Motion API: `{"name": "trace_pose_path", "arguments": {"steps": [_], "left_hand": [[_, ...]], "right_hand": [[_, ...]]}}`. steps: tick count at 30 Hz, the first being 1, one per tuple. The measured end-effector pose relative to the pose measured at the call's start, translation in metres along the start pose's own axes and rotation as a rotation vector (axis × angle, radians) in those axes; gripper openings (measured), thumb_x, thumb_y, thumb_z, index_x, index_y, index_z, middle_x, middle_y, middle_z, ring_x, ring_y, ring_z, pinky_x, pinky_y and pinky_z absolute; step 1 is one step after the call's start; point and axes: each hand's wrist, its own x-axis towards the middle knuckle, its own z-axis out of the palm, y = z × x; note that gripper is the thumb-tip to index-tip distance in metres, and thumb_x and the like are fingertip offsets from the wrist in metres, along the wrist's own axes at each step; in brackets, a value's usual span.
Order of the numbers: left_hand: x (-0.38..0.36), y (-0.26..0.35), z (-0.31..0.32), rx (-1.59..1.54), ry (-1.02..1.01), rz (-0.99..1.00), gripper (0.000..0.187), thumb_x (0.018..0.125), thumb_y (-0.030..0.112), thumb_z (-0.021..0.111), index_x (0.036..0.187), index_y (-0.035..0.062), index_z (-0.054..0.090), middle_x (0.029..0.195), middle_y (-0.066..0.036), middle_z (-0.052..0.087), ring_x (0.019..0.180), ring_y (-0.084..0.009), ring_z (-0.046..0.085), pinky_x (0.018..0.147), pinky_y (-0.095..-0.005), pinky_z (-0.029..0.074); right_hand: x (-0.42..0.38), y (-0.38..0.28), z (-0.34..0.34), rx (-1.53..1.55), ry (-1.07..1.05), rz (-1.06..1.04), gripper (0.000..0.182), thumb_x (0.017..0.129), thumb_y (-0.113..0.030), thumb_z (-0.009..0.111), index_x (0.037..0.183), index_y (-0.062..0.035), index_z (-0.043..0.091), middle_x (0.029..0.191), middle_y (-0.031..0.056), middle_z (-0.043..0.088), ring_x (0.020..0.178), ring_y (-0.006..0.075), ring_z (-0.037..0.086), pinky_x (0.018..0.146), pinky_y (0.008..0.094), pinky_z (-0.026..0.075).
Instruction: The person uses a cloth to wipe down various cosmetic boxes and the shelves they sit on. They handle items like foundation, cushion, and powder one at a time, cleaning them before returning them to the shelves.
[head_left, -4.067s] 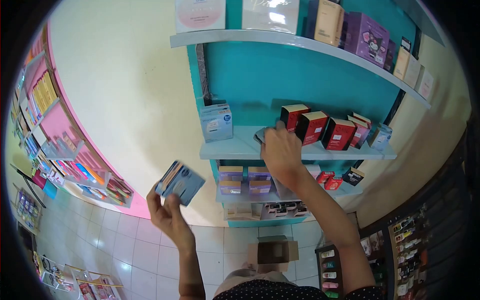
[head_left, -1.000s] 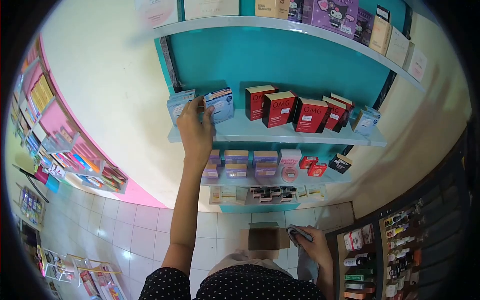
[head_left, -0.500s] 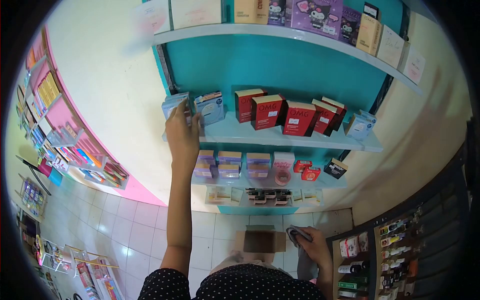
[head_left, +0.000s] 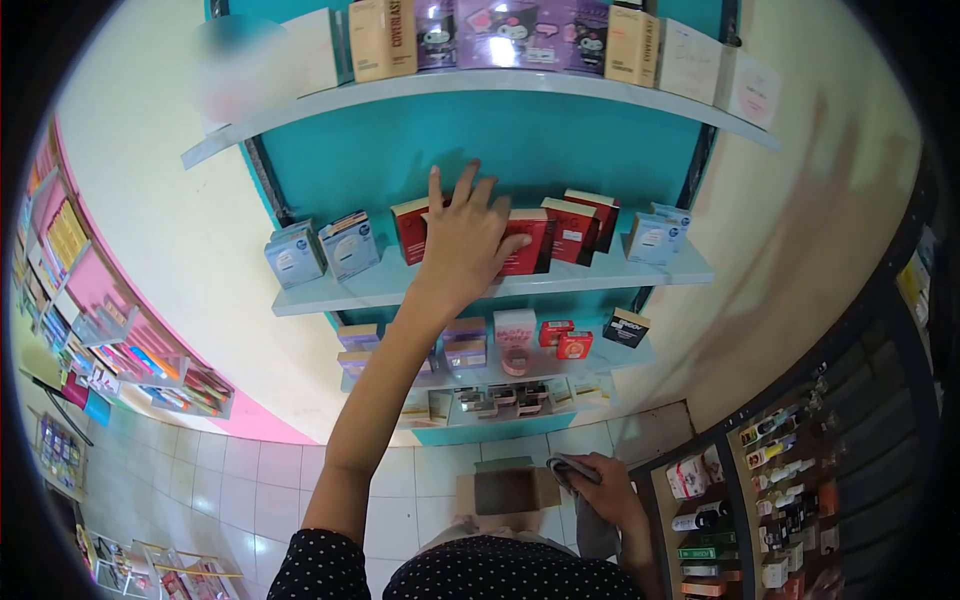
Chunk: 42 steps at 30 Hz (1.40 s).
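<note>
My left hand [head_left: 465,235] reaches over the red OMG boxes on the middle shelf [head_left: 340,291], fingers spread, thumb lying across the front of one red box [head_left: 530,255]. It partly hides the boxes in the middle. Another red box [head_left: 410,232] shows left of the hand, and more red boxes [head_left: 573,232] stand to its right. Light-blue boxes [head_left: 295,256] are at the shelf's left end, with others [head_left: 656,238] at the right end. Low at my right side, my right hand [head_left: 608,490] is closed around a grey cloth [head_left: 597,532] that hangs down.
Above, a shelf [head_left: 480,84] carries beige and purple boxes. Lower shelves hold purple boxes [head_left: 465,353], small red boxes [head_left: 574,345] and a black box [head_left: 626,327]. An open cardboard box [head_left: 465,497] is below, in front of me. A dark rack [head_left: 745,480] with bottles stands right.
My left hand has moved right, from the light-blue boxes at the left end to the red boxes, and its fingers have spread. My right hand still holds the cloth. The view has shifted.
</note>
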Motion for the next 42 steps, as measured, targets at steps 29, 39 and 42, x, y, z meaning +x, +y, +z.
{"name": "trace_pose_path", "arguments": {"steps": [29, 39, 42], "left_hand": [[-0.156, 0.109, -0.022, -1.587, 0.381, -1.075, 0.041, 0.083, 0.024, 0.05, 0.11, -0.0005, 0.032, 0.101, -0.009, 0.039, 0.095, -0.0139, 0.039, 0.082, -0.0245, 0.033], [-0.154, 0.116, -0.024, -1.381, 0.439, -0.789, 0.07, 0.076, 0.047, 0.053, 0.116, -0.0047, 0.028, 0.109, -0.011, 0.039, 0.095, -0.0175, 0.045, 0.08, -0.0275, 0.038], [-0.156, 0.117, -0.023, -1.454, 0.404, -0.788, 0.071, 0.073, 0.043, 0.058, 0.115, -0.0049, 0.028, 0.109, -0.014, 0.043, 0.098, -0.0187, 0.045, 0.083, -0.0285, 0.037]], "right_hand": [[0.05, -0.079, 0.051, -0.14, 0.574, -0.748, 0.054, 0.056, 0.0, 0.061, 0.109, -0.0046, 0.053, 0.079, 0.01, 0.046, 0.064, 0.0228, 0.052, 0.056, 0.0298, 0.044], [0.033, -0.065, 0.063, -0.055, 0.574, -0.831, 0.039, 0.065, -0.006, 0.06, 0.103, 0.0035, 0.053, 0.079, 0.0124, 0.048, 0.068, 0.0217, 0.049, 0.057, 0.0284, 0.04], [0.036, -0.063, 0.057, -0.083, 0.626, -0.839, 0.038, 0.065, -0.004, 0.058, 0.102, 0.0039, 0.053, 0.079, 0.0131, 0.048, 0.068, 0.0228, 0.049, 0.059, 0.0295, 0.041]]}}
